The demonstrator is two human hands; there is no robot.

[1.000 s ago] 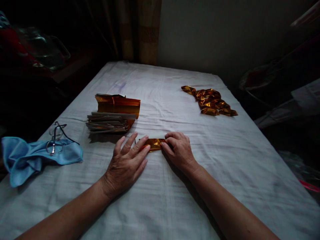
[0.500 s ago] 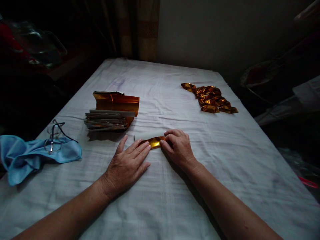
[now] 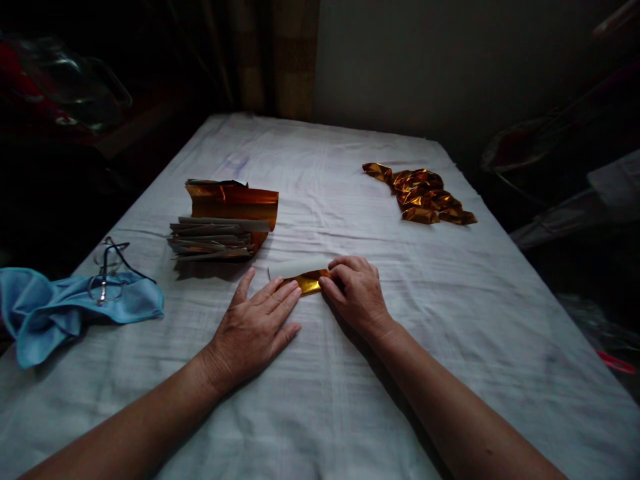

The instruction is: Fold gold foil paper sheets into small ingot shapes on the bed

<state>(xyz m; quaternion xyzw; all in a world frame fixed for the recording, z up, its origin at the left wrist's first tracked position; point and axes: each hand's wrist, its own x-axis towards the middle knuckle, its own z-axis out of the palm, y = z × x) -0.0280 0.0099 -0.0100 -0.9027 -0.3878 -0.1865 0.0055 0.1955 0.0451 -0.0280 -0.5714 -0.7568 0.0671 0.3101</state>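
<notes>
A partly folded sheet of gold foil paper (image 3: 311, 284) lies on the white cloth, its pale back side showing along the far edge. Flat on the cloth rests my left hand (image 3: 253, 330), fingers stretched out, the fingertips pressing the paper's left part. My right hand (image 3: 356, 293) pinches the right end between thumb and curled fingers, which hide that corner. Beyond my left hand stands a stack of gold foil paper sheets (image 3: 220, 237), with one curved sheet (image 3: 233, 202) behind. Several folded gold foil pieces (image 3: 420, 190) sit in a pile at the far right.
Eyeglasses (image 3: 103, 280) rest on a blue cloth (image 3: 47, 310) at the left. The white cloth (image 3: 320, 400) covers the whole surface, up to a wall (image 3: 380, 73) at the back. A clear jug (image 3: 75, 87) stands in the dark far left. A pink object (image 3: 616, 362) lies beyond the right edge.
Both hands keep their places on the foil paper. The view has shifted very slightly; nothing else visibly differs.
</notes>
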